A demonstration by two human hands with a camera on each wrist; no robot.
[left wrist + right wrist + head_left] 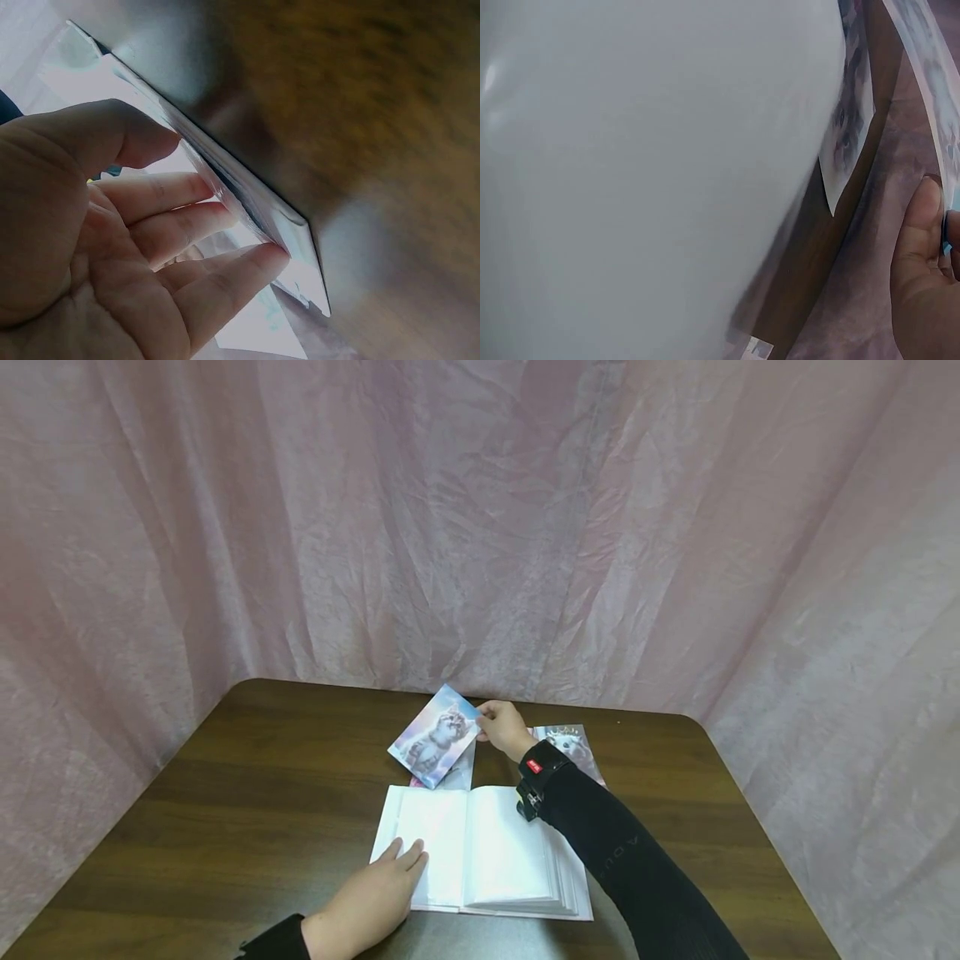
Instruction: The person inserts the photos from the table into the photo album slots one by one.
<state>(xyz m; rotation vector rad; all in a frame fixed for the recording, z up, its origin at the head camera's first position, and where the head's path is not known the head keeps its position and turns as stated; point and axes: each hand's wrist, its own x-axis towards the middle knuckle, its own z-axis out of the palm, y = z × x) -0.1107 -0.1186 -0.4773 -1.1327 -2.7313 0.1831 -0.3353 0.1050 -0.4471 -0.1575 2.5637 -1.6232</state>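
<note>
A white photo album lies open on the table, blank pages facing up. My left hand rests on its left page with fingers extended. From the left wrist view, that hand's fingertips touch the page near the album's edge, the thumb beside them. Beyond the album, my right hand pinches the right corner of a picture card showing a pale, fluffy animal in pastel blue and pink. The right wrist view has the thumb against the card; the other fingers are mostly out of frame.
Under the held card, a second card lies partly covered behind the album. Another card with a crowned animal is to the right, partly hidden by my right wrist. The brown wooden table ends at a pink curtain.
</note>
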